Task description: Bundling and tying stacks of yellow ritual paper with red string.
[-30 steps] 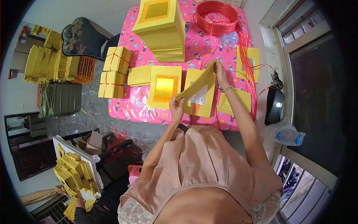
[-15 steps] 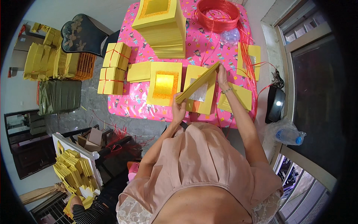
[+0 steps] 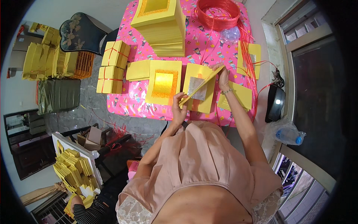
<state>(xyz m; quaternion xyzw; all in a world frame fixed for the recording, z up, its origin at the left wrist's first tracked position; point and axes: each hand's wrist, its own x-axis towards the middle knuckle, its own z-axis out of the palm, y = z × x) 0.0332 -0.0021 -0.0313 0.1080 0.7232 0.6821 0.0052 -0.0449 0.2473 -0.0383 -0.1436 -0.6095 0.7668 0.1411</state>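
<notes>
Far left on the pink patterned bench point(image 3: 209, 48) sit string-tied yellow paper bundles point(image 3: 112, 67), then a gold-foil yellow sheet point(image 3: 163, 83). Left hand point(image 3: 179, 110) pinches the near end of a folded yellow paper sheet point(image 3: 201, 86), lifted slantwise over a silver-foil sheet point(image 3: 197, 89); right hand point(image 3: 223, 76) pinches its far end. Red string coil point(image 3: 218, 13) lies beyond

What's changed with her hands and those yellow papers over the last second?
Little changed. The left hand and right hand still hold the folded yellow sheet by its two ends, tilted above the silver-foil sheet; it lies slightly flatter than a second ago. Nothing was let go. The tall stack, red string coil and gold-foil sheet stayed put.
</notes>
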